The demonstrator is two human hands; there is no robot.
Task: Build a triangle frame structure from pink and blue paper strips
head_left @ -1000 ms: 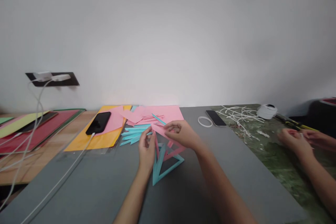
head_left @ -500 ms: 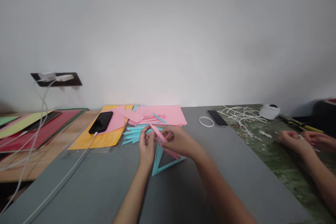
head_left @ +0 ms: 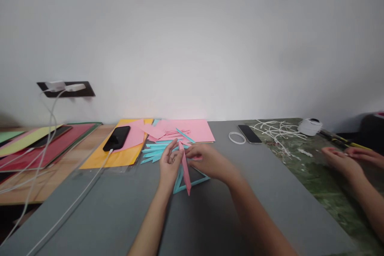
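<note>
Your left hand (head_left: 171,160) is nearly closed, thumb and fingertips bent around the upper end of a long, folded pink paper strip (head_left: 186,176). Your right hand (head_left: 210,162) is half-curled just beside that end, with a bit of pink paper showing among its fingers; you cannot tell from here how firmly it grips. The strip slants down between your hands, its pointed lower end in front of a light-blue folded-paper triangle (head_left: 195,183) on the matte grey tabletop (head_left: 120,212); whether they touch is unclear. Just beyond your left hand lies a fan of light-blue folded paper strips (head_left: 153,154), and behind it flat pink paper sheets (head_left: 199,129). To your left, a black phone (head_left: 117,138) rests on pink and orange-yellow paper, a white cable (head_left: 87,186) plugged in.
</note>
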